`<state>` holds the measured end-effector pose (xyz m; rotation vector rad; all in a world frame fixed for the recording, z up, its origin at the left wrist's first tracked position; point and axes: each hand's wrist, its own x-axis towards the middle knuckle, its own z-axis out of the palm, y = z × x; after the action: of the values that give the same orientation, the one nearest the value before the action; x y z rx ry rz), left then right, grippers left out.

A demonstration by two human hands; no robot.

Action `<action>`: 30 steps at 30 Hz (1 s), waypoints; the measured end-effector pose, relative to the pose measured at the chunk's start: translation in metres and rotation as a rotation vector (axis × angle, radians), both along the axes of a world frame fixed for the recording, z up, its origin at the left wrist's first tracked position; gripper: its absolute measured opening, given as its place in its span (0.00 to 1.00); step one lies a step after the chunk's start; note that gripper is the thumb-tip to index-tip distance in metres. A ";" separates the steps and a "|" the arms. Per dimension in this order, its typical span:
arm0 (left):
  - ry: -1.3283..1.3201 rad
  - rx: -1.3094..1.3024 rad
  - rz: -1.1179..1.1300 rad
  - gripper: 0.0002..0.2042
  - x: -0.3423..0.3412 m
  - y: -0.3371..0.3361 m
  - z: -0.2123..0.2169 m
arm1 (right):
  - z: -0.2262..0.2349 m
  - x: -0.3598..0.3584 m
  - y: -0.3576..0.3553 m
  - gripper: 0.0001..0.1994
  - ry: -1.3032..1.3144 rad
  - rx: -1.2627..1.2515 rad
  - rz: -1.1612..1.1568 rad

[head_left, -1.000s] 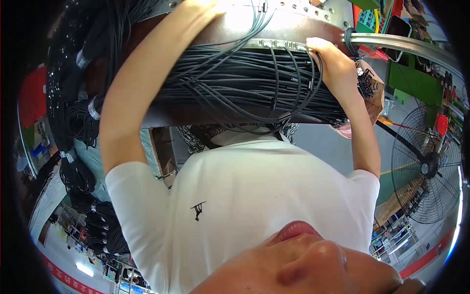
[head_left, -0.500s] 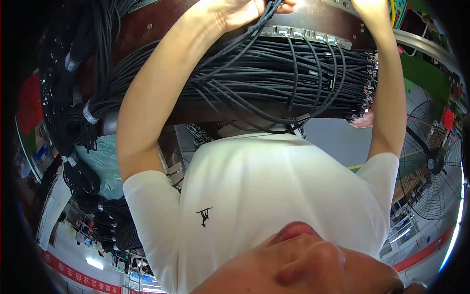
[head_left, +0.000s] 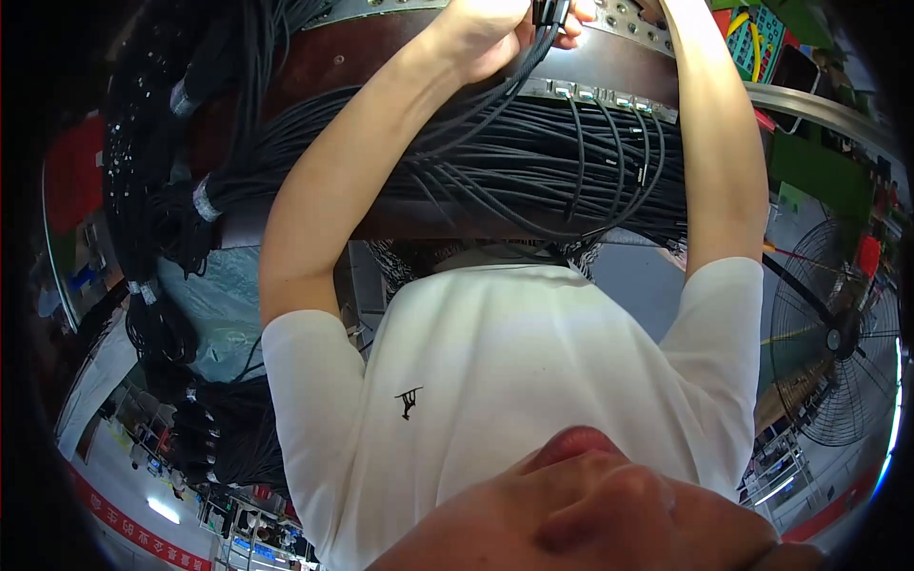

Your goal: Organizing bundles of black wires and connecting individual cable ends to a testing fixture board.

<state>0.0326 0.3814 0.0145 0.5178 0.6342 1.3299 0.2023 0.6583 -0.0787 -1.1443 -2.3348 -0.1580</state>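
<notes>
My left hand [head_left: 490, 36] is at the top middle, fingers closed around the ends of several black cables [head_left: 529, 65]. Dark plugs [head_left: 549, 13] stick up from its grip, and the cables trail down and left into a thick bundle [head_left: 495, 143]. Up at the top edge, to the right of the left hand, is my right hand [head_left: 678, 11]. Most of its fingers are cut off or hidden, so its grip cannot be made out. Below the hands, a metal strip of sockets [head_left: 609, 97] has several black cables plugged in, looping downward.
A perforated metal plate [head_left: 624, 17] lies along the brown bench [head_left: 371, 55]. Tied black cable bundles [head_left: 205, 200] hang at the left, beside a pale green plastic bag [head_left: 214, 305]. At the right are a metal rail [head_left: 809, 107] and a large black fan [head_left: 828, 333].
My right hand and forearm have moved left, closer to my left hand. My left hand still holds the cables, whose plugs now show more. The whole view has shifted slightly.
</notes>
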 end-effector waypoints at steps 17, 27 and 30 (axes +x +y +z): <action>0.534 0.177 1.016 0.15 -0.292 -0.185 0.087 | 0.085 0.012 -0.175 0.13 0.044 -0.618 0.454; 1.937 -0.111 0.512 0.24 -0.183 -0.142 0.072 | 0.092 0.061 -0.254 0.11 -0.005 -0.634 0.506; 0.934 -0.297 -0.538 0.20 -0.058 -0.095 0.054 | 0.092 0.060 -0.256 0.10 0.041 -0.611 0.484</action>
<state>-0.0257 0.2865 0.0682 0.9867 1.3155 0.4147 0.2625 0.4027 0.0136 -0.7698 -2.6174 0.7888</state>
